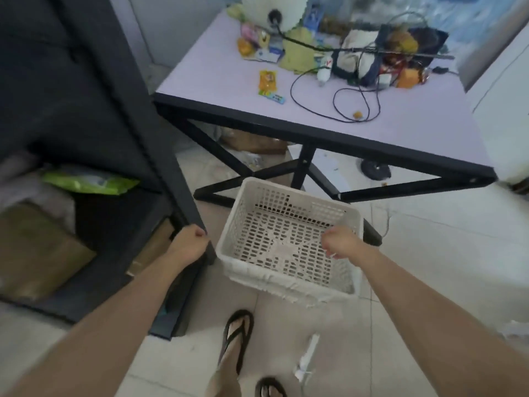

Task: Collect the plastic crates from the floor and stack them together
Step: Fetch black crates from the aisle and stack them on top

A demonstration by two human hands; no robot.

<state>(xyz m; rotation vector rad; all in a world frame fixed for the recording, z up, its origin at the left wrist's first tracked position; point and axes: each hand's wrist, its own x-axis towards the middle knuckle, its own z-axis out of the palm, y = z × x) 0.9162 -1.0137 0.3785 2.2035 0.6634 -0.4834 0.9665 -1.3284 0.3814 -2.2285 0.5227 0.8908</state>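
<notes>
A white perforated plastic crate (257,222) sits on the tiled floor in front of my feet. Its front lower edge is blurred, and a second rim seems to show beneath it. My right hand (340,242) hovers over the crate's inside near the right wall, fingers curled loosely with nothing visible in them. My left hand (187,245) is closed around the lower corner of a dark furniture frame (171,179) just left of the crate.
A table (286,130) with black crossed legs stands right behind the crate, its top cluttered with cables, snacks and a bag. Cardboard boxes (34,247) lie under the dark frame at left. A small white object (307,356) lies on the floor by my sandalled feet.
</notes>
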